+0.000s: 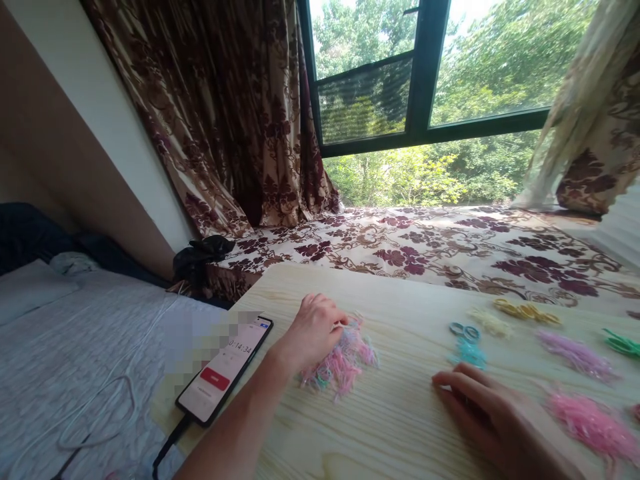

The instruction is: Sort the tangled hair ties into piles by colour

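A mixed heap of thin pink and pastel elastic bands (343, 360) lies on the pale wooden board (395, 420). My left hand (313, 330) rests on the heap's left side, fingers curled and pinching into the bands. My right hand (480, 407) lies flat on the board at the lower right, fingers stretched toward the left and holding nothing. Sorted small piles lie beyond it: light blue bands (467, 343), pale yellow bands (490, 322), darker yellow bands (525, 310), lilac bands (577, 353), green bands (623, 343) and pink bands (593, 423).
A phone (225, 377) showing a timer and a red button lies at the board's left edge, with a cable running off it. A grey bed (75, 360) is to the left. A floral cushioned window seat (425, 247), curtains and a window are behind.
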